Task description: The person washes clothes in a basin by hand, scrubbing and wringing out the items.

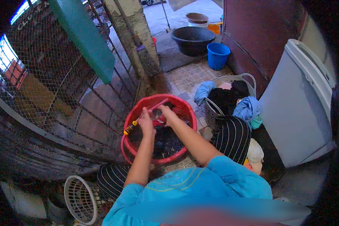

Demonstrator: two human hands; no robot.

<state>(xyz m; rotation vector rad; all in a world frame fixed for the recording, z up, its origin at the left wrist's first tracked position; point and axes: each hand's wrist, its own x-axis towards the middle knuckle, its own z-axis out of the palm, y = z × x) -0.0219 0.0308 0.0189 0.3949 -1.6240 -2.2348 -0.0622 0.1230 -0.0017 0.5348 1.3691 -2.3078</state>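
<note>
A round red plastic basin [194,128] stands on the floor between my knees, with dark water and dark cloth [165,141] in it. Over its left half, my left hand [146,120] is closed around a pink hose [160,104], near a yellow and black hose connector [130,128] by the rim. The hose's end points to the upper right. Just right of it, my right hand [167,114] is over the basin at a piece of red and dark cloth [159,122]; its fingers are partly hidden, and the grip is unclear.
A laundry basket [212,114] heaped with clothes stands right of the basin. Beyond are a blue bucket [218,58] and a large black tub [192,42]. A wire mesh gate [59,82] borders the left, a large grey plastic bin [296,113] the right. An empty white basket [80,199] lies lower left.
</note>
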